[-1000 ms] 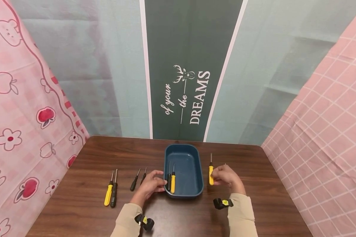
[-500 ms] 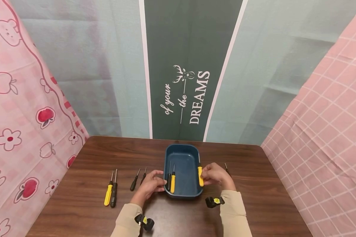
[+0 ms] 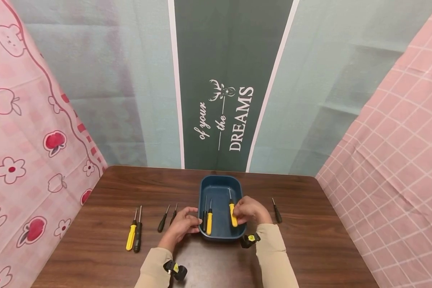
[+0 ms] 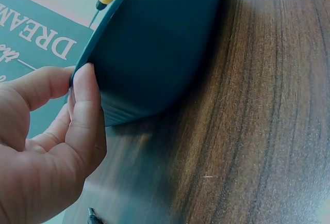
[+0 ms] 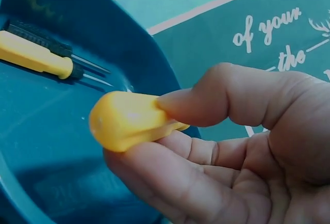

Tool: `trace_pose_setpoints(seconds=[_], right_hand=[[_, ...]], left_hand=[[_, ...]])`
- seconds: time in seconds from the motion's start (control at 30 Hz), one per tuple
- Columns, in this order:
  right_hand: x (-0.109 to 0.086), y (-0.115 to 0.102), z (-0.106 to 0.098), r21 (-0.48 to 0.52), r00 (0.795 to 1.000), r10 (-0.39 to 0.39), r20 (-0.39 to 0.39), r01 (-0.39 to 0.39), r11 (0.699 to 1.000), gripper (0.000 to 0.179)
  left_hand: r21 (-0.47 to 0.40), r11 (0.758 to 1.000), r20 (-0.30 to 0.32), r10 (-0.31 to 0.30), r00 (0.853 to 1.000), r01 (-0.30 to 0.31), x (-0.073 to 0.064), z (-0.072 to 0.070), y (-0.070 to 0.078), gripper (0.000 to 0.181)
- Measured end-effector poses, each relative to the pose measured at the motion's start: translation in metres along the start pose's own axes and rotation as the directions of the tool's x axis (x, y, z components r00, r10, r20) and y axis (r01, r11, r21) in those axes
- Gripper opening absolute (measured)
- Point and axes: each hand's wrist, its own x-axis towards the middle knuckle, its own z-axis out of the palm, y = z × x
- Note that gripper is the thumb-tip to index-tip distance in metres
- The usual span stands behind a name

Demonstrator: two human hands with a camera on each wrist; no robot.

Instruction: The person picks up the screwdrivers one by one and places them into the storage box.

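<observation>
My right hand (image 3: 250,209) pinches a yellow-handled screwdriver (image 3: 233,215) by its handle, over the right part of a blue tray (image 3: 221,239). In the right wrist view the handle's rounded end (image 5: 116,122) points at the camera, between thumb and fingers. My left hand (image 3: 183,225) grips the tray's left wall; the left wrist view has thumb and fingers (image 4: 85,95) pinching the rim. Inside the tray, along its left side, lie a black screwdriver (image 3: 204,221) and another yellow screwdriver (image 3: 209,222), side by side.
Left on the wooden table (image 3: 101,224) lie a yellow screwdriver (image 3: 131,237) and a larger black one (image 3: 138,236). Two small black screwdrivers lie nearer the left hand, one (image 3: 162,223) fully seen, the other (image 3: 173,216) partly hidden. Another black screwdriver (image 3: 277,215) lies right of the tray.
My right hand has carried the yellow screwdriver leftward from the table on the right, across the tray's right rim to over its inside. The left hand has stayed on the tray.
</observation>
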Motion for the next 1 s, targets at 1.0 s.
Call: trace_pose_setpoints(seconds=[1.0], right_hand=[[0.028,-0.002,0.035,-0.016,0.995,0.096,0.025,-0.096,0.995,0.006]], left_hand=[[-0.005,1.0,0.011,-0.009,1.0,0.01,0.0,0.001,0.002,0.054]])
